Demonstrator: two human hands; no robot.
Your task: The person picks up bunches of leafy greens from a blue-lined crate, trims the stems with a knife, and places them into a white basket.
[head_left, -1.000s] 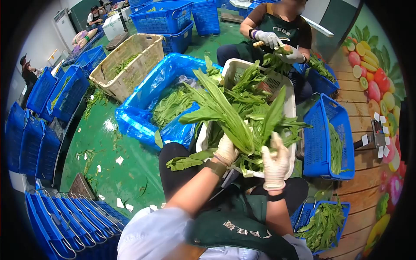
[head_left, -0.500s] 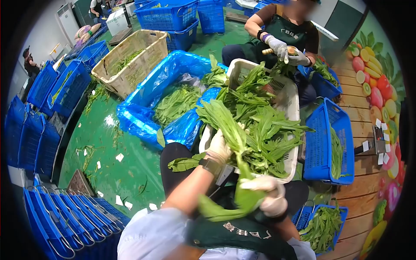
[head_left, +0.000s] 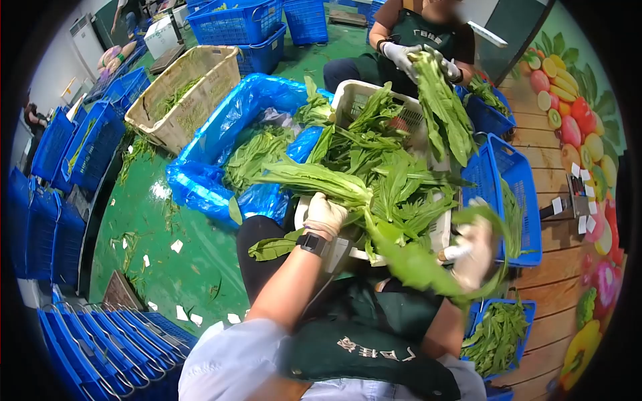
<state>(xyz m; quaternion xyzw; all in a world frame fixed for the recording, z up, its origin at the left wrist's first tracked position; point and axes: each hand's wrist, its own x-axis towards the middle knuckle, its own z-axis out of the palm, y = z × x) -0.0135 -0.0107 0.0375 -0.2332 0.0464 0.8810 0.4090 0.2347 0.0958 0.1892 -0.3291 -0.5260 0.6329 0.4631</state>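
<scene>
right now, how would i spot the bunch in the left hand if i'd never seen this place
Find the pale crate heaped with greens, in front of the wearer. Over its near left side, the white-gloved left hand holds the bunch. It stretches leftward toward the blue plastic liner, while the co-worker's bunch hangs down.

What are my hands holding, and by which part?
Left hand: a leafy bunch, near its stem end. Right hand: at a long leaf, too blurred to tell where or whether gripped.
</scene>
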